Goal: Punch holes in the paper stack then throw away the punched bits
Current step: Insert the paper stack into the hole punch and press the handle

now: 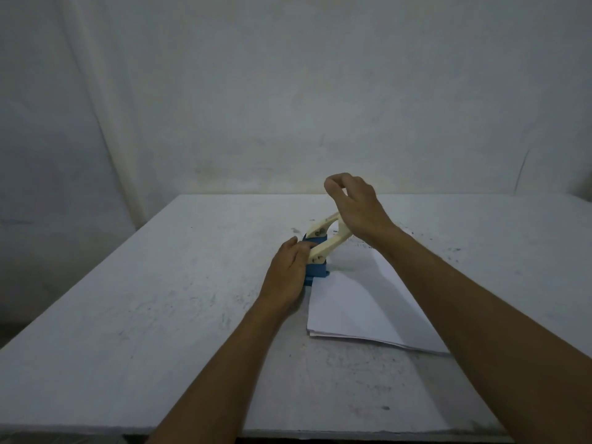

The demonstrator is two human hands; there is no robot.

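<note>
While your two bare forearms reach in from the near edge of the white, scuffed desk, the paper stack lies flat just right of centre, its near corner towards you and its left edge tucked under the hole punch. Your left hand sits against the punch's blue base, fingers curled round its near left side and thumb on top, so it is closed on the base and holds it down on the desk. Just beyond, the cream lever of the punch is raised, slanting up and to the right over the far part of the stack. Your right hand is at the lever's upper end, the heel of the palm resting on it; the fingers are loosely curled with thumb and forefinger arched above it, gripping nothing. Your right forearm crosses over the sheets. Behind the desk stands a plain pale wall.
</note>
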